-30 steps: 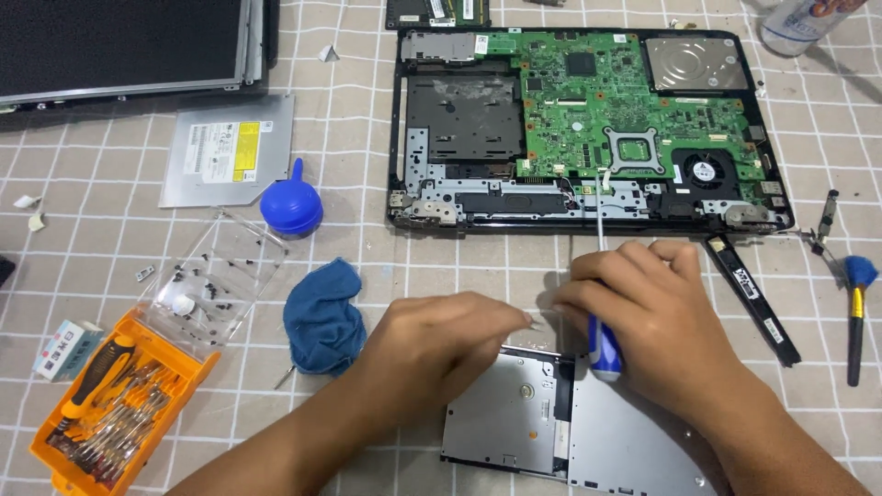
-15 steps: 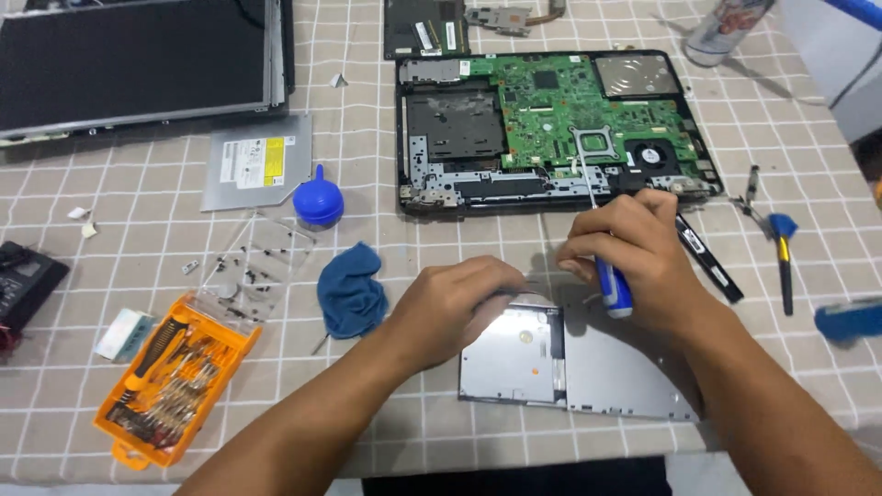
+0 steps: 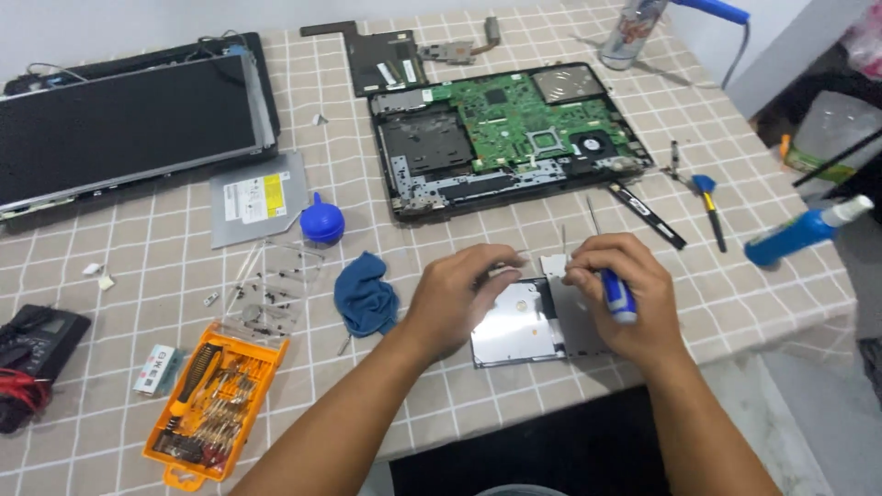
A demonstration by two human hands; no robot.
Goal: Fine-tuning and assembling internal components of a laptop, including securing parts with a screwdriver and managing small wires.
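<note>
A flat silver drive lies near the table's front edge. My left hand rests on its left end with the fingers curled over its top edge. My right hand is closed around a screwdriver with a blue and white handle, its thin shaft pointing up past my fingers, and its fingertips pinch at the drive's grey right part. An opened laptop base with a green circuit board lies behind the hands.
A blue cloth, a blue air blower, a clear screw tray and an orange bit kit lie to the left. A detached screen, a second silver drive, a black meter, a blue-handled tool and a blue bottle are around.
The view has pulled back and tilted, so the table looks smaller and more of its right side shows. Both hands stay on the drive, the right one still holding the screwdriver.
</note>
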